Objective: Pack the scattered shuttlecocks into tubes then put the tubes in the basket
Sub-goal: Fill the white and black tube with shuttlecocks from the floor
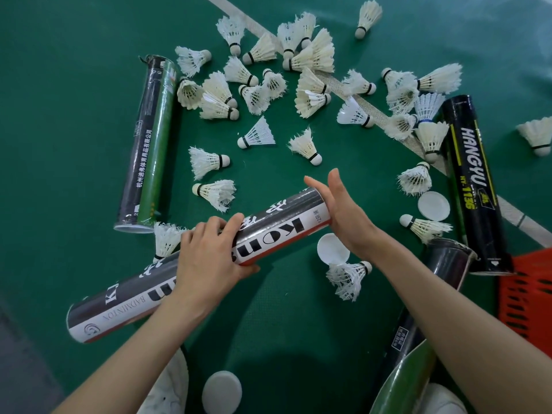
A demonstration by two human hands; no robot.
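The black-and-white tube is held slanted low over the near green floor. I'd judge it light, stiff cardboard, easily dented at the rim and best held round the middle. The left hand grips it there, fingers curled over. The right hand presses flat on its far-right end, fingers straight. Fragile shuttlecocks lie scattered beyond, and the orange basket sits at the right.

Green court floor, white line crossing; 2 white shoes below.

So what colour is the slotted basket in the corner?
Orange-red. The slotted plastic basket shows best in the head view.
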